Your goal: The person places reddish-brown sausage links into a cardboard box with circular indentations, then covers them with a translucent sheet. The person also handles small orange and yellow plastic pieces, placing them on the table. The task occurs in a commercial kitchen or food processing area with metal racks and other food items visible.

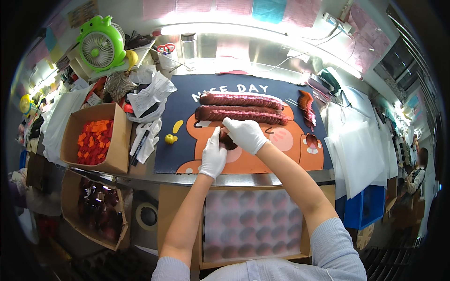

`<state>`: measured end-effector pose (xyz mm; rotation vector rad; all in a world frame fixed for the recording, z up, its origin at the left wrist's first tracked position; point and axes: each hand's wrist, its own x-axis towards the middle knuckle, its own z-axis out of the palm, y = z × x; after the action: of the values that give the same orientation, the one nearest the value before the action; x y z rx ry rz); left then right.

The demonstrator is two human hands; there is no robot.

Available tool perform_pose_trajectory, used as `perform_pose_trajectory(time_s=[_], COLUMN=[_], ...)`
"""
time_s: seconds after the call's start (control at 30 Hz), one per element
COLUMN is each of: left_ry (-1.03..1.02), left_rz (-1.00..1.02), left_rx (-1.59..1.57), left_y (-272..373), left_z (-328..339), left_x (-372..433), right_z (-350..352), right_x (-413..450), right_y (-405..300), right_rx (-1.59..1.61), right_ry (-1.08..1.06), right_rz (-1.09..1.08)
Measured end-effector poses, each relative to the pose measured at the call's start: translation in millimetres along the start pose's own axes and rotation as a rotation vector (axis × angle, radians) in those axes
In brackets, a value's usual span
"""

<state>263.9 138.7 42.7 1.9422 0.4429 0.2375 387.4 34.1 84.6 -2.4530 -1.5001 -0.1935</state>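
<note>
Both my hands wear white gloves and meet over the orange part of a printed desk mat (182,140). Between them is a small dark brown rounded piece (228,139), mostly covered by the fingers. My left hand (213,154) grips its left side, while my right hand (247,135) pinches it from the upper right. Just beyond my fingers lie two long rows of overlapping dark reddish-brown discs with pink edges, a near row (242,114) and a far row (242,100). A shorter fanned stack (307,109) of similar pieces rests at the mat's right.
On the left stands a cardboard box (121,140) of red and orange pieces, beside a white glove and pens (140,145). A green fan (100,49) is behind it. White sheets (358,151) lie right. Below the table edge, a carton (253,224) shows rows of round shapes under a translucent sheet.
</note>
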Motion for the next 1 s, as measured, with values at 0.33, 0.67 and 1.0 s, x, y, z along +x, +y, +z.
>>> perform_pose_trajectory(time_s=[0.33,0.67,1.0], left_ry=[0.321,0.424,0.024], left_rz=[-0.077,0.082,-0.172], left_rx=[-1.112,-0.823,-0.84], left_y=[42,84,-3], left_z=[54,83,60], left_x=[-177,-225,-288], right_z=[-10,-48,-33], right_x=[-131,-234,-300], right_y=[-2,-128,-128], right_rx=[1.546,1.506,0.983], right_ry=[0.417,0.378,-0.405], right_rz=[0.831,0.572,0.661])
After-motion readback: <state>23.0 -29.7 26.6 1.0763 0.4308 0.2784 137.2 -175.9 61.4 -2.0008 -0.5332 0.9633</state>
